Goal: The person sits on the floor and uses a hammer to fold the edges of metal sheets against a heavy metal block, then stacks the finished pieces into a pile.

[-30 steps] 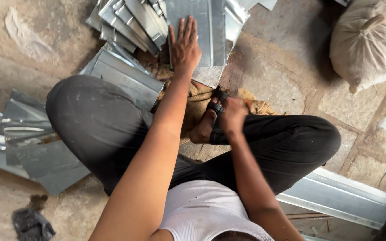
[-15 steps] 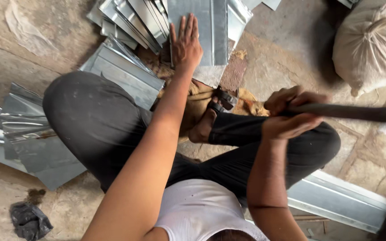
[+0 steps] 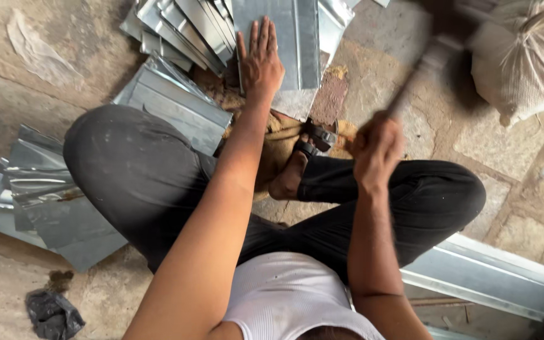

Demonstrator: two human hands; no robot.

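Since 0.5 s ago, hammer (image 3: 432, 60) is swung up toward top right, blurred. L to R: left hand (image 3: 260, 63) is pressed flat, fingers spread, on metal sheet (image 3: 288, 44); hammer handle is gripped in right hand (image 3: 376, 148), fist closed.

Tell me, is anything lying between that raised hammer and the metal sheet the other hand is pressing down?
Nothing visible lies between them. The right hand holds the blurred hammer up over bare stone floor. The left hand lies flat on the metal sheet, so its fingers sit close to any strike there.
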